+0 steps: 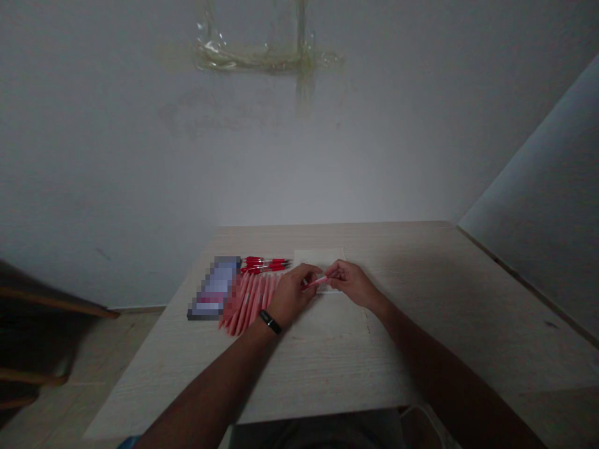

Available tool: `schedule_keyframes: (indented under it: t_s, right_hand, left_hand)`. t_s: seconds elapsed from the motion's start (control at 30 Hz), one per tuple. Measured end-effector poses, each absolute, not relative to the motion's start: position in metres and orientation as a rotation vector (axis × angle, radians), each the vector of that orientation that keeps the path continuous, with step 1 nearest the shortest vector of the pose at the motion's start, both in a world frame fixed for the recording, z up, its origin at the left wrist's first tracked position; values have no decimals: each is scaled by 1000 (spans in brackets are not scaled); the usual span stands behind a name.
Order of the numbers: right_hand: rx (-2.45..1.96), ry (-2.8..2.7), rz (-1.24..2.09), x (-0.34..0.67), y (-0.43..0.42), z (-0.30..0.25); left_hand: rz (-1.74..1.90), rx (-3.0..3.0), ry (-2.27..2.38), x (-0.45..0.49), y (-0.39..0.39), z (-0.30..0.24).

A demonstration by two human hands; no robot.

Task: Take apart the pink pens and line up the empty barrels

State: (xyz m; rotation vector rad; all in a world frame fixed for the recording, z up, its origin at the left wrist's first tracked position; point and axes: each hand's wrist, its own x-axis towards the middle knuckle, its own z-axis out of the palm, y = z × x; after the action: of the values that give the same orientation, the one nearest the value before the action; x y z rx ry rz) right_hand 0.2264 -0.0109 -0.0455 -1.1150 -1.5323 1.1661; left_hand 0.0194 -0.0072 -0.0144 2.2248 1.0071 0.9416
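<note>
The left hand (292, 296) and the right hand (350, 284) meet just above the middle of the bench, and a slim pink tube (316, 282) lies between them, angled slightly across the view. The grip of each hand is narrow: the fingertips of both pinch in on the tube and hold it clear of the bench, though the fingers partly hide it. A black wristband (270, 322) circles the left wrist. Directly beneath and behind the hands lies a pale rectangular sheet of paper (319, 259). Just left of the left hand, a fanned row of flat pink strips (250, 302) overlaps on the pale wood-grain bench (449, 299). Above that row, several red-and-clear pens (264, 265) lie side by side, pointing roughly the same way. Beside both sits a flat rectangular object (215, 287), too pixelated to identify. Beyond the bench rises a grey wall (374, 137) bearing a patch of yellowed clear tape (253, 56). Off to the left, dark furniture with wooden rails (32, 324) stands on a pale floor (112, 355).
</note>
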Motion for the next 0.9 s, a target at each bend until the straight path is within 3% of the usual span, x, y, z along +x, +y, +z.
schedule_keyframes:
  t_s: [0.57,0.9]
  right_hand:
    - [-1136,-1572,1198,227,-12,-48]
    - [-1394,-1905,411,225,-14,-42]
  left_hand:
    - [1007,2251,1010,18,-8,-11]
    - [803,2229,1211,18,-4,-20]
